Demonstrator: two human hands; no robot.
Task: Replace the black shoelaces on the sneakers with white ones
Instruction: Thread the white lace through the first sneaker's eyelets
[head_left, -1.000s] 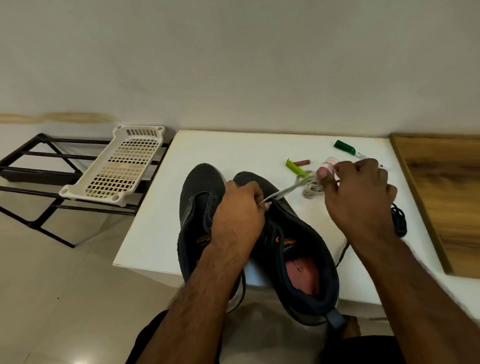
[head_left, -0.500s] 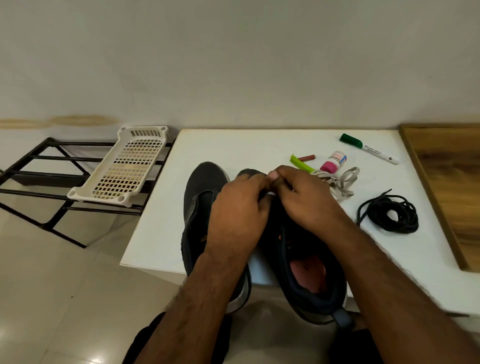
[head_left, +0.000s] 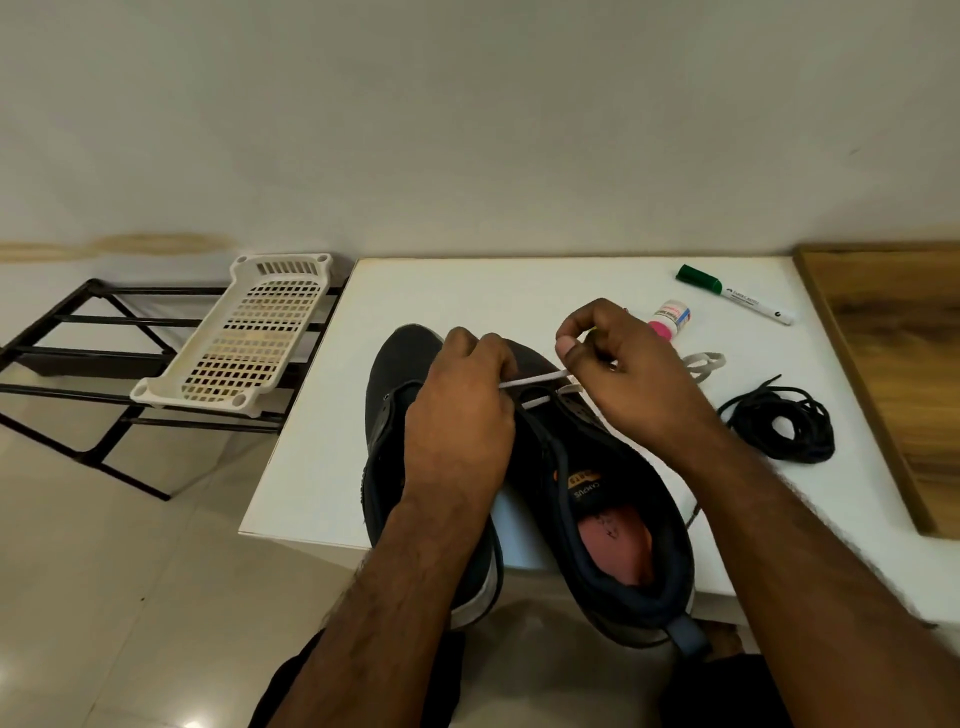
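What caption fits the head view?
Both hands thread a white shoelace through the right sneaker.

Left sneaker mostly hidden — left hand covers it.

Bare white tabletop open along far edge and whole left strip beside dark left sneaker, easy pass there. Middle jammed: left hand and right hand over dark right sneaker, thin white lace strung between them. Right side cluttered: coiled black shoelace pile, small pink-capped bottle, green-capped white marker, pale lace loop. Wooden board blocks right edge. Gap between bottle and marker narrow.
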